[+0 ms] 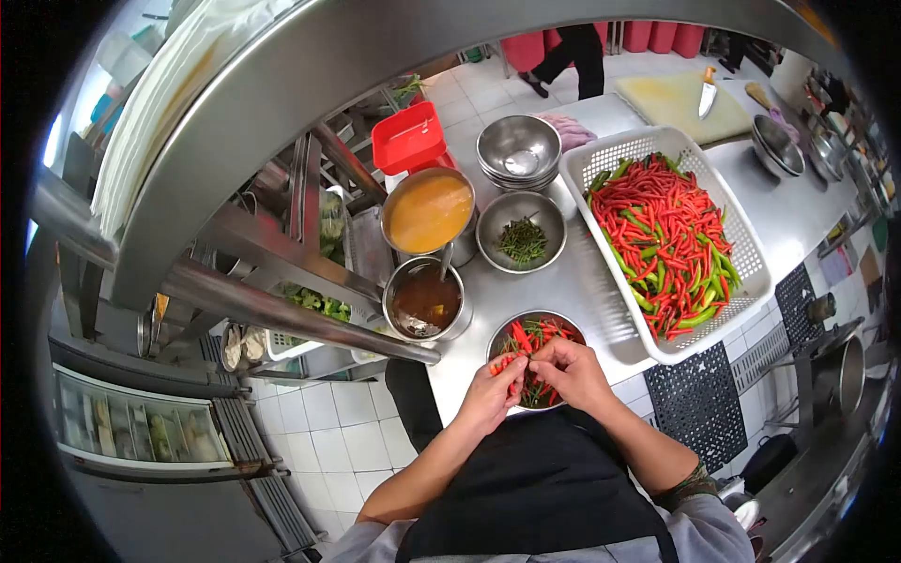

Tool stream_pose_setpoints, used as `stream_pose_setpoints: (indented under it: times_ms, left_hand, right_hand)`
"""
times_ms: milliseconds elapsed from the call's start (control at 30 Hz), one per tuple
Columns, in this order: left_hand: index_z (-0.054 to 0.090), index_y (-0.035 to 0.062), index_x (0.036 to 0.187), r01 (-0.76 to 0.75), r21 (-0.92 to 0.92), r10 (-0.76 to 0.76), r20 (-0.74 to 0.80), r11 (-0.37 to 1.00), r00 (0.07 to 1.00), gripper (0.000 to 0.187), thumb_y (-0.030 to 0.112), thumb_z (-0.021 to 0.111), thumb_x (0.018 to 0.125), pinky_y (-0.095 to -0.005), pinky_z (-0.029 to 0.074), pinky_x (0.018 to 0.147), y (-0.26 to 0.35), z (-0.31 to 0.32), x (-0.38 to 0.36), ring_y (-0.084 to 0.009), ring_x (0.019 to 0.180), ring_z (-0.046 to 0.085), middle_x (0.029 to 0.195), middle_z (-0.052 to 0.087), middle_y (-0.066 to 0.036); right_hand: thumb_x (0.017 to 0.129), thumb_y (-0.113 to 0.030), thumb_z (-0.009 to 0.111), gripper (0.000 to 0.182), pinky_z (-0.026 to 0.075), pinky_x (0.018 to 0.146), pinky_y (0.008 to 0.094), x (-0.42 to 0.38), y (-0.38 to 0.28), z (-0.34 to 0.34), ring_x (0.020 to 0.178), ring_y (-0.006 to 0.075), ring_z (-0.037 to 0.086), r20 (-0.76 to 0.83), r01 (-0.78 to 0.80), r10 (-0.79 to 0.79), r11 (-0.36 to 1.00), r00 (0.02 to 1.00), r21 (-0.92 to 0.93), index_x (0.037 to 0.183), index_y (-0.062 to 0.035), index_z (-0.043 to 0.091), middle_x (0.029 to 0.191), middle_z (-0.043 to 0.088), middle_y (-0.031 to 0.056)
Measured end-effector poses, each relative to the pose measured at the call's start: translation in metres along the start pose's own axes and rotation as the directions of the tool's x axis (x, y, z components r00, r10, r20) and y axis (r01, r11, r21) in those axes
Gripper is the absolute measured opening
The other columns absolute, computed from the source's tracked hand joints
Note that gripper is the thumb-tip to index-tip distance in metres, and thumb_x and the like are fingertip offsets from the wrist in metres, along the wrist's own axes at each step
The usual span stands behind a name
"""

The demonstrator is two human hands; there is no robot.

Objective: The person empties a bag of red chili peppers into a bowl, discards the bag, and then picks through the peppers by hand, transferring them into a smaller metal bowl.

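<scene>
My left hand (494, 394) is closed around a few red chili peppers (508, 361). Its fingertips meet those of my right hand (572, 377), which is pinched; what lies between its fingers is too small to make out. Both hands are over a metal bowl (578, 328) with red chilies and green stems in it, close to my black apron. Beyond it stands another metal bowl (491, 255) holding a small heap of green stems (523, 241). On the right, a white perforated basket (627, 289) is piled with red and green chilies (657, 225).
Left of the bowls are a pot of orange liquid (429, 212) and a pot of brown liquid (424, 302) with a ladle. Stacked metal bowls (518, 147) and a red container (409, 138) stand behind. A knife (707, 97) lies on a cutting board (657, 101). A metal rail (310, 319) runs at left.
</scene>
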State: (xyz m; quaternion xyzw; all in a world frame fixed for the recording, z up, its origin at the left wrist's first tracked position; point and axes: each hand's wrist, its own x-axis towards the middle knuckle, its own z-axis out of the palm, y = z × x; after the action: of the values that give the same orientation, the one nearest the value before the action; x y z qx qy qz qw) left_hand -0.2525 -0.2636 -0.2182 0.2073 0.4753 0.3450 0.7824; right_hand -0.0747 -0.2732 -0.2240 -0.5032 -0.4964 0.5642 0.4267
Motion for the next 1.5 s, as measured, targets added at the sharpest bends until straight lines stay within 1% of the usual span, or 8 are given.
stream_pose_setpoints:
  times_ms: [133, 233, 400, 500, 633, 800, 933, 1500]
  left_hand:
    - [0.063, 0.0074, 0.093, -0.043, 0.22, 0.053, -0.039, 0.975, 0.998, 0.013, 0.02, 0.062, 0.098, -0.0202, 0.03, 0.047, -0.001, -0.01, 0.004, -0.005, 0.057, 0.041, 0.073, 0.052, 0.003]
    - [0.066, 0.0058, 0.093, -0.175, 0.55, 0.184, 0.038, 0.817, 0.982, 0.016, 0.02, 0.063, 0.097, -0.0211, 0.032, 0.049, 0.014, 0.0, -0.006, -0.0039, 0.059, 0.043, 0.074, 0.054, 0.004]
    - [0.069, 0.0017, 0.103, -0.213, 0.709, 0.037, 0.255, 0.672, 0.966, 0.02, 0.02, 0.063, 0.097, -0.0211, 0.044, 0.069, 0.024, -0.009, -0.004, -0.0027, 0.078, 0.053, 0.083, 0.062, 0.006]
    - [0.065, 0.003, 0.099, -0.034, 0.581, -0.09, 0.183, 0.813, 0.979, 0.016, 0.018, 0.062, 0.097, -0.0204, 0.034, 0.051, 0.035, 0.001, -0.01, -0.0038, 0.059, 0.043, 0.07, 0.052, 0.006]
    - [0.06, 0.0033, 0.094, 0.078, 0.265, -0.123, 0.157, 0.961, 0.98, 0.013, 0.016, 0.06, 0.097, -0.0216, 0.027, 0.045, 0.029, -0.005, -0.009, -0.0063, 0.052, 0.037, 0.065, 0.046, 0.003]
    - [0.057, 0.0028, 0.09, 0.081, 0.24, -0.114, 0.126, 0.967, 0.985, 0.011, 0.011, 0.055, 0.096, -0.0219, 0.029, 0.043, 0.03, -0.046, -0.026, -0.0082, 0.053, 0.045, 0.07, 0.052, -0.001]
    - [0.059, 0.0024, 0.089, 0.219, 0.282, -0.231, 0.007, 0.934, 0.973, 0.012, 0.012, 0.055, 0.096, -0.0216, 0.032, 0.043, 0.012, -0.076, -0.039, -0.0083, 0.055, 0.049, 0.074, 0.056, -0.003]
    - [0.056, 0.0081, 0.091, 0.168, 0.191, -0.17, -0.004, 0.967, 0.985, 0.019, 0.025, 0.059, 0.099, -0.0209, 0.029, 0.045, -0.01, -0.071, -0.017, -0.0055, 0.056, 0.041, 0.069, 0.049, 0.003]
  right_hand:
    - [0.087, -0.013, 0.072, 0.013, 0.05, 0.066, 0.0296, 0.0, -0.014, -0.011, 0.07, 0.0163, 0.062, 0.079, 0.186, -0.169, 0.917, 0.982, -0.353, 0.092, -0.0016, 0.069, 0.08, 0.066, 0.0081]
    - [0.086, -0.017, 0.073, 0.016, 0.051, 0.07, 0.031, 0.008, -0.014, -0.012, 0.073, 0.0212, 0.063, -0.071, 0.118, -0.142, 0.955, 0.987, -0.274, 0.094, -0.0035, 0.071, 0.082, 0.066, 0.0105]
    - [0.092, -0.007, 0.067, 0.01, 0.05, 0.066, 0.0257, 0.024, -0.003, -0.013, 0.074, 0.0063, 0.059, 0.282, -0.054, 0.008, 0.987, 0.959, 0.153, 0.088, 0.0028, 0.065, 0.08, 0.065, 0.0009]
    - [0.09, -0.007, 0.069, 0.015, 0.049, 0.063, 0.0257, 0.024, -0.014, -0.012, 0.071, 0.0055, 0.057, 0.283, -0.096, 0.055, 0.987, 0.958, 0.131, 0.082, 0.0016, 0.06, 0.077, 0.063, 0.0013]
    - [0.084, -0.005, 0.07, 0.012, 0.051, 0.063, 0.0366, 0.017, -0.023, 0.002, 0.073, 0.0271, 0.065, 0.11, 0.485, -0.539, 0.628, 0.835, -0.608, 0.085, 0.0007, 0.06, 0.086, 0.063, 0.0136]
    - [0.083, -0.007, 0.07, 0.013, 0.051, 0.069, 0.0436, 0.006, -0.028, -0.027, 0.082, 0.0351, 0.064, -0.136, 0.131, -0.242, 0.827, 0.961, -0.546, 0.093, -0.0018, 0.064, 0.092, 0.063, 0.0162]
    - [0.085, -0.013, 0.068, 0.014, 0.052, 0.074, 0.0434, -0.037, -0.031, -0.08, 0.083, 0.0356, 0.066, 0.292, 0.002, 0.287, 0.71, 0.912, -0.704, 0.095, -0.0036, 0.066, 0.09, 0.07, 0.0169]
    - [0.092, -0.021, 0.057, 0.02, 0.053, 0.067, 0.0464, -0.025, 0.069, 0.002, 0.075, 0.0349, 0.068, 0.476, 0.388, -0.003, 0.583, 0.879, -0.714, 0.105, -0.0107, 0.067, 0.083, 0.067, 0.0145]
